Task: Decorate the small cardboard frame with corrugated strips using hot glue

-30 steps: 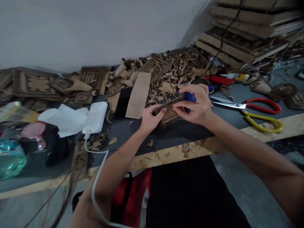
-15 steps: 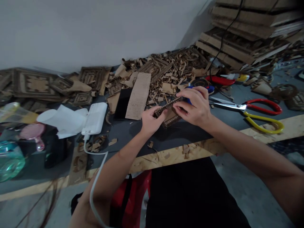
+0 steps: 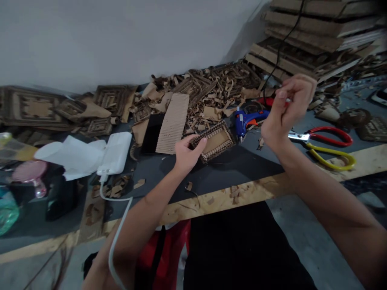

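My left hand (image 3: 186,153) grips the left end of a small rectangular cardboard frame (image 3: 216,141) with a ribbed corrugated border, resting on the dark table top (image 3: 242,165). My right hand (image 3: 284,110) is raised above the table to the right of the frame, its fingers curled and pinched together; what they pinch, if anything, is too small to make out. A blue glue gun (image 3: 246,120) with an orange trigger lies on the table between the frame and my right hand.
Large scissors (image 3: 326,147) with red and yellow handles lie at the right. A corrugated cardboard strip (image 3: 173,123), a heap of cardboard scraps (image 3: 211,90), a white power bank (image 3: 116,153) with cable, and stacked cardboard sheets (image 3: 305,52) surround the work spot. The table's wooden edge (image 3: 217,199) runs along the front.
My right hand has let go of the frame and risen up and to the right. The glue gun it covered now lies in plain sight. My left hand still holds the frame.
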Motion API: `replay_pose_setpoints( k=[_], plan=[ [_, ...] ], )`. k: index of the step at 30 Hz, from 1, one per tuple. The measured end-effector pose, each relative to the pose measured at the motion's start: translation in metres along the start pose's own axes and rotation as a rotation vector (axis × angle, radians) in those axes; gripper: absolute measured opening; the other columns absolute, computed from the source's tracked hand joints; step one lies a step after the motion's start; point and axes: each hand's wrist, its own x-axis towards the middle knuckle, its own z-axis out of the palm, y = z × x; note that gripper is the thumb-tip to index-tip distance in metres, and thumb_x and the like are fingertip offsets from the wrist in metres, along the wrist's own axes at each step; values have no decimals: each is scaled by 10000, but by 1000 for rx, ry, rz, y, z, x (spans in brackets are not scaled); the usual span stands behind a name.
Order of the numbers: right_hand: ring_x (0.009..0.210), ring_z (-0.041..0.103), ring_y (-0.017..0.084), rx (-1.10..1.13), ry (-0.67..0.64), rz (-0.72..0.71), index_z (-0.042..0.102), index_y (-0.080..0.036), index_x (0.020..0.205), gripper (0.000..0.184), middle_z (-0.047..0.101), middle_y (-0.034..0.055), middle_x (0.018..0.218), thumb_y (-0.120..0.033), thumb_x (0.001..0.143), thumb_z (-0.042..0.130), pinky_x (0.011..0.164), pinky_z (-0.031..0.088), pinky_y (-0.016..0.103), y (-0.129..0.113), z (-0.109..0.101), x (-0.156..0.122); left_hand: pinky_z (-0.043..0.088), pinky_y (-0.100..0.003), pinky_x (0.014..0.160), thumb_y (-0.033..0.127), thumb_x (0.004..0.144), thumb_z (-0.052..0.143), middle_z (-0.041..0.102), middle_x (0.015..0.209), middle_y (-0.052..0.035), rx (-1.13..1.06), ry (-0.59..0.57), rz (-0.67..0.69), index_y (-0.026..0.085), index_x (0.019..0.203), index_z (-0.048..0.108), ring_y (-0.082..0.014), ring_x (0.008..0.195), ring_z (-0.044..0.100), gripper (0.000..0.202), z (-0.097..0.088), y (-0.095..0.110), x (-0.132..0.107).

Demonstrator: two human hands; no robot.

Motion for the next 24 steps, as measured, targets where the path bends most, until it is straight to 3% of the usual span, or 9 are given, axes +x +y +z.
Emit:
replay_pose_setpoints(
  k=[4,8,10,12,14,16,20,24],
  plan=[
    [842,579,233,51,-118,50,571,-248,841,490,588,103,828,-569,1047,263,804,487,438,7,1,-11,414,-207,500,481,673,786,595,593,4,-63,20,-22,153,670,730,-100,555,499,333,1,-1,2],
    [656,559,194,102,-299,-13,523,-255,711,528,510,30,644,-535,1059,242,711,489,415,-6,0,-22,422,-212,504,559,659,803,609,612,0,-68,31,-36,158,687,731,-104,563,516,408,2,-3,4],
    [668,576,187,132,-404,-49,563,-248,741,445,545,17,652,-530,1034,383,729,500,407,-18,-2,-23,444,-218,525,598,668,793,634,643,-6,-68,37,-15,162,726,739,-111,581,540,443,2,-4,3],
    [692,588,169,186,-511,-7,643,-235,932,311,658,26,805,-539,949,581,701,510,368,-29,-4,-23,455,-222,541,613,700,770,644,653,-8,-60,21,18,166,757,743,-113,585,548,451,1,-3,1],
    [681,591,144,241,-633,77,663,-219,1093,385,713,38,933,-531,869,695,643,502,317,-38,-5,-24,460,-223,554,603,739,749,655,662,-12,-34,-25,41,168,777,744,-115,592,555,437,-1,0,-1],
    [672,606,132,282,-729,159,692,-208,1086,371,728,30,910,-490,846,727,623,495,282,-43,-5,-27,459,-224,558,595,751,747,666,671,-14,0,-56,49,168,784,740,-118,597,561,428,-2,1,-3],
    [670,623,125,361,-731,316,724,-193,998,267,719,9,813,-397,826,746,629,496,259,-43,-3,-33,419,-219,511,603,728,766,672,673,-7,32,-34,16,164,808,737,-104,547,531,446,-1,-1,-3],
    [619,578,112,398,-721,363,721,-179,990,256,686,-1,747,-370,821,730,561,451,237,-43,-1,-35,452,-224,560,600,748,764,677,703,-7,14,15,36,171,871,731,-117,596,571,447,1,-5,-2]
  ],
)
